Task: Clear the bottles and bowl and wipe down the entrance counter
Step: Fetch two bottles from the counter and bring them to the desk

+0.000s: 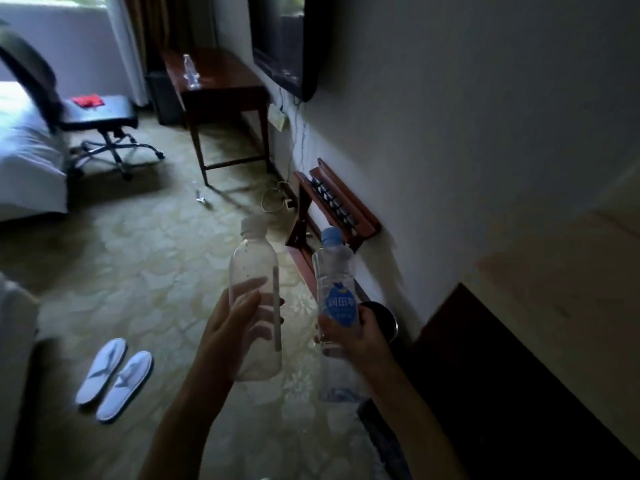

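My left hand [228,327] grips a clear plastic bottle with a white cap [254,268], held upright over the carpet. My right hand [349,336] grips a second clear bottle with a blue cap and blue label [334,271], also upright, just right of the first. The two bottles stand apart by a small gap. Behind my right hand a round dark bin [382,317] shows partly against the wall. The dark counter edge [502,358] lies at the right. No bowl is in view.
A folded wooden luggage rack [332,206] leans on the wall ahead. A wooden desk [221,88] holds another bottle [191,72]. An office chair [100,116], a bed [24,161] and white slippers [114,379] occupy the left.
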Available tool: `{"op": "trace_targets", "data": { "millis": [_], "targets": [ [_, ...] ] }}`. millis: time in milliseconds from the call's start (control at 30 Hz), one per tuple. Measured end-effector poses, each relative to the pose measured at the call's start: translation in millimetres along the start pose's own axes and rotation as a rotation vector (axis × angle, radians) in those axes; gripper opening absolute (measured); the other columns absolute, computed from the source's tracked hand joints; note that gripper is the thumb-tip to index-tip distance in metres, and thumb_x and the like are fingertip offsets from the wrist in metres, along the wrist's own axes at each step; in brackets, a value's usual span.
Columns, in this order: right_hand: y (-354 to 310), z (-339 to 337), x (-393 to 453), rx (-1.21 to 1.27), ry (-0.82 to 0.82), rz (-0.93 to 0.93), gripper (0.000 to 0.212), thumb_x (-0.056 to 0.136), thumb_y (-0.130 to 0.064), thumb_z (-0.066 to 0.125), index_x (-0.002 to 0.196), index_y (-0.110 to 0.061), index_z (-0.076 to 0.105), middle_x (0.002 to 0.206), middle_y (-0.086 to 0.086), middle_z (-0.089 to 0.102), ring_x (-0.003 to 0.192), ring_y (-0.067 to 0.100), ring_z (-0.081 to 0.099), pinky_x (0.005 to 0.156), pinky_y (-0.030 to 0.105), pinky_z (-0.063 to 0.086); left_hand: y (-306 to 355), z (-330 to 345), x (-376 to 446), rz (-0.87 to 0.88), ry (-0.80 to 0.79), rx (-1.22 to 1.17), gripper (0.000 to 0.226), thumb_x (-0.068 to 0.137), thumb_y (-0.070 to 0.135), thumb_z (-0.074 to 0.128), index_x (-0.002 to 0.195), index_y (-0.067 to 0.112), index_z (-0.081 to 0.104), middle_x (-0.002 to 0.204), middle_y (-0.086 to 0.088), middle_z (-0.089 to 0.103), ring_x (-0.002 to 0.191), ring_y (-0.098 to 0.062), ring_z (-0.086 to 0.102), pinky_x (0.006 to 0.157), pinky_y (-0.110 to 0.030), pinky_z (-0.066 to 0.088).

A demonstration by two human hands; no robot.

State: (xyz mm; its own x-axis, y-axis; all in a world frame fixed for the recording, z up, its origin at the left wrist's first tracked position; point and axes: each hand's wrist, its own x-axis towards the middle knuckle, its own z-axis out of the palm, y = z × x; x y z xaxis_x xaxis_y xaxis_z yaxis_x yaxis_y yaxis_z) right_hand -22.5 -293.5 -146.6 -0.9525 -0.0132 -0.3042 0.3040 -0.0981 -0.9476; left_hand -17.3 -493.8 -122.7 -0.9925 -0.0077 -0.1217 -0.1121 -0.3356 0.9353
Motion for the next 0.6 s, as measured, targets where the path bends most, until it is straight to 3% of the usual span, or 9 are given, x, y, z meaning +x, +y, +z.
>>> {"op": "trace_targets", "data": {
  "millis": [67,167,267,333,433,600],
  "targets": [
    [-4.7,37.8,29.1,-0.003,-0.051,0.005,0.059,0.074,-0.015,0.079,0.122,-0.005,0.046,0.098,0.008,0.068,0.063,0.009,0.071,0.054,0.021,0.055,17.9,-36.9,27.0,0.014,0.054,-0.003,0.091,0.046,0.066,0.084,0.115,0.014,0.059,0.09,-0.01,0.071,0.072,-0.019,0.067,0.058,-0.027,0.055],
    [-12.2,88.8,72.1,-0.047,-0.086,0.027,0.099,0.044,-0.041,0.093,0.122,-0.004,0.046,0.099,0.011,0.07,0.07,0.016,0.074,0.057,0.024,0.056,42.5,-87.6,62.5,0.042,0.11,0.052,0.097,0.049,0.068,0.082,0.123,0.01,0.055,0.096,-0.011,0.07,0.079,-0.023,0.066,0.063,-0.033,0.053],
    [-14.1,130.1,121.7,-0.116,-0.13,0.019,0.092,0.051,-0.038,0.085,0.129,-0.008,0.045,0.109,0.01,0.068,0.086,0.021,0.074,0.064,0.025,0.056,51.6,-134.5,99.2,0.051,0.164,0.074,0.098,0.052,0.07,0.079,0.125,0.01,0.054,0.101,-0.014,0.068,0.083,-0.025,0.065,0.067,-0.038,0.052],
    [-15.2,154.3,157.9,-0.136,-0.177,0.018,0.076,0.058,-0.036,0.084,0.124,-0.025,0.047,0.115,0.009,0.067,0.095,0.024,0.072,0.069,0.028,0.057,50.6,-163.1,128.6,0.038,0.21,0.062,0.101,0.052,0.07,0.08,0.128,0.009,0.052,0.108,-0.02,0.065,0.086,-0.029,0.064,0.068,-0.04,0.051],
    [-14.7,188.5,221.8,-0.14,-0.234,0.044,0.058,0.073,-0.022,0.083,0.118,-0.026,0.047,0.117,0.005,0.066,0.096,0.021,0.071,0.077,0.036,0.058,44.5,-199.7,178.4,0.013,0.261,0.041,0.106,0.051,0.07,0.08,0.13,0.006,0.05,0.111,-0.023,0.063,0.088,-0.031,0.061,0.07,-0.041,0.05],
    [-17.0,254.8,351.4,-0.193,-0.279,0.104,0.098,0.054,-0.046,0.086,0.132,-0.005,0.045,0.115,0.011,0.068,0.095,0.018,0.072,0.072,0.03,0.059,52.7,-253.4,288.9,0.002,0.335,0.096,0.096,0.055,0.072,0.076,0.127,0.012,0.054,0.111,-0.019,0.066,0.09,-0.027,0.065,0.072,-0.038,0.053]
  ]
}}
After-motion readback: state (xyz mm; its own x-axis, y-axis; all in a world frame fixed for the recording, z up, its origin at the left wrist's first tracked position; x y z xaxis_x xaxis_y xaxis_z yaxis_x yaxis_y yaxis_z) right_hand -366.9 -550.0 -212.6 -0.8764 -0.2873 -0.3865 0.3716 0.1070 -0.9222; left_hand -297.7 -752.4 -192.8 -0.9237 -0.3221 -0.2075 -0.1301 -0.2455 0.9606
